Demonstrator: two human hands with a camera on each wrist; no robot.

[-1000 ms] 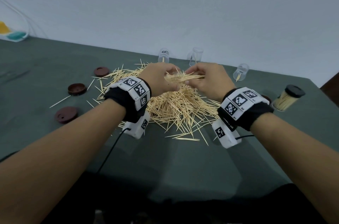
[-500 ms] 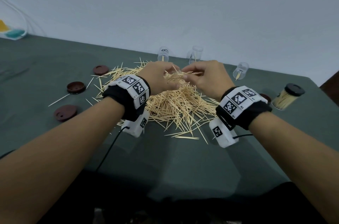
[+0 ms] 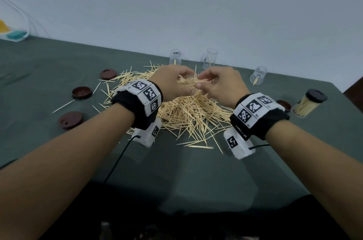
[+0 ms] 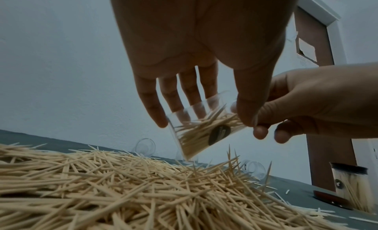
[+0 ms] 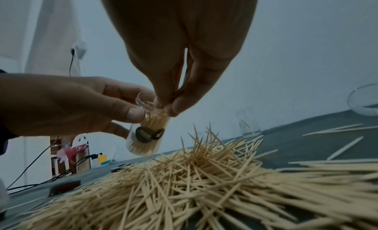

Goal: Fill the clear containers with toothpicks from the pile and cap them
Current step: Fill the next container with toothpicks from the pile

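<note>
I see the main risk at the mouth of the container [image 5: 146,130]: it sits tilted above the pile [image 3: 188,114], already well stocked, so sticks that catch on the rim could spring out and fall back, and a firmer push could jam them crosswise. I also judge the clear wall slippery enough to rotate in the grip if I press from the side.

My left hand [image 5: 67,104] is wrapped around the container, thumb on the near wall and fingers behind it, holding it clear of the tabletop [image 3: 176,171]. My right hand [image 4: 306,104] is pinched tight on a few toothpicks [image 5: 178,89] right at the rim, feeding them in.

Three empty containers stand at 12 to 1 o'clock beyond the pile, one capped jar [image 3: 308,105] at 3 o'clock, loose caps at 9 o'clock.
</note>
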